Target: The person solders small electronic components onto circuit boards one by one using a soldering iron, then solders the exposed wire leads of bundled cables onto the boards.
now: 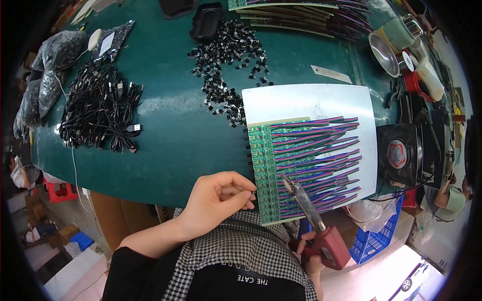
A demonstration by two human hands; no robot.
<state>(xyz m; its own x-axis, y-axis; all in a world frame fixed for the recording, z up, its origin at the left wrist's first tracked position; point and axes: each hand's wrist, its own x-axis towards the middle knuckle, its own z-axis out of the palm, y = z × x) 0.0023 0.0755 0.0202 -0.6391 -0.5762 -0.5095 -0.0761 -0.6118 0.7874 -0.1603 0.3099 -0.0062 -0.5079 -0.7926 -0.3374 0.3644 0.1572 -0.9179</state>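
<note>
My left hand is closed in a pinch at the left edge of a green circuit board panel. A small dark bit shows at its fingertips, but I cannot make out what it is. My right hand, partly hidden, grips the handle of a red soldering gun. Its metal tip points up and left over the panel's wires. Rows of blue, red, black and green wires run rightward from the panel. Small black connectors line part of its left edge. Under the panel lies a white board.
Small black connectors lie heaped beside a black tray. Black USB cables are piled at the left. A fan stands to the right, a metal bowl beyond it. More wired panels lie at the far edge.
</note>
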